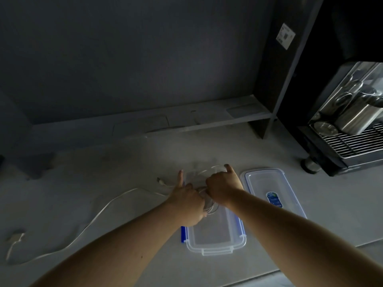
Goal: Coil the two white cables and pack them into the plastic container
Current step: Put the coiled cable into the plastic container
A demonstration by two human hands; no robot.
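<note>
A clear plastic container point(215, 243) with blue clips stands open on the pale counter, near its front edge. Over its far end, my left hand point(186, 200) and my right hand point(222, 187) both grip a coiled white cable point(209, 204); loops of it show between and beyond the hands. A second white cable point(91, 222) lies loose on the counter to the left, running from a plug point(15, 237) at the far left up to a connector point(160, 181) beside my left hand.
The container's lid point(269, 187) lies flat to the right of the container, a blue label on it. A coffee machine point(348, 125) with steel cups stands at the back right. A raised ledge point(145, 121) runs along the wall.
</note>
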